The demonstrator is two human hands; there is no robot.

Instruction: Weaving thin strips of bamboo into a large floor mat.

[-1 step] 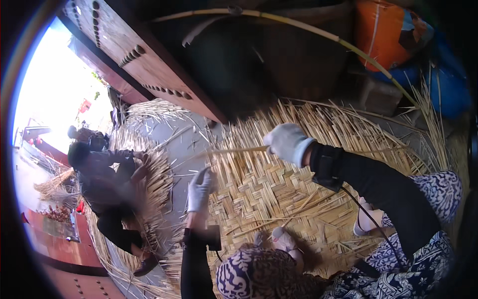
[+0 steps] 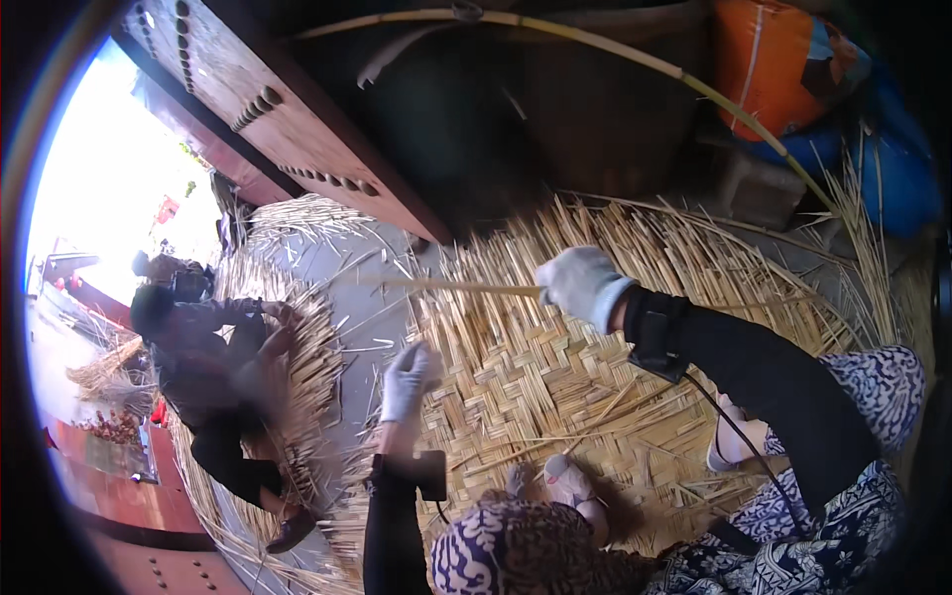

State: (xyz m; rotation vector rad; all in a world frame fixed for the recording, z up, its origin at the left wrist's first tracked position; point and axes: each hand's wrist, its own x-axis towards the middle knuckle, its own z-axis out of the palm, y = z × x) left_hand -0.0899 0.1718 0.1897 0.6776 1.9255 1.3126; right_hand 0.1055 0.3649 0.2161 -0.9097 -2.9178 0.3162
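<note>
My right hand [image 2: 582, 285], in a pale work glove, is closed around the end of a reed strip [image 2: 461, 288]. The strip points left, level above the mat, and its far end blurs over the grey floor. My left hand [image 2: 407, 382], also gloved, is raised below the strip at the mat's left side, apart from it. Its fingers look bent but are smeared by motion. Beneath both hands spreads a woven reed mat [image 2: 555, 382], herringbone in the middle, with loose unwoven ends fanning out along its far side.
Another person [image 2: 203, 347] crouches at the left beside more reeds [image 2: 307, 397]. A studded wooden door [image 2: 327, 139] stands at the upper left. A long bent cane [image 2: 595, 50] arches across the top, near an orange sack [image 2: 778, 69] and a block [image 2: 762, 190]. My patterned knee [image 2: 506, 550] is at the near edge.
My right hand has shifted slightly right, and the reed strip has risen a little at its left end. My left hand has moved slightly right, its fingers more bent.
</note>
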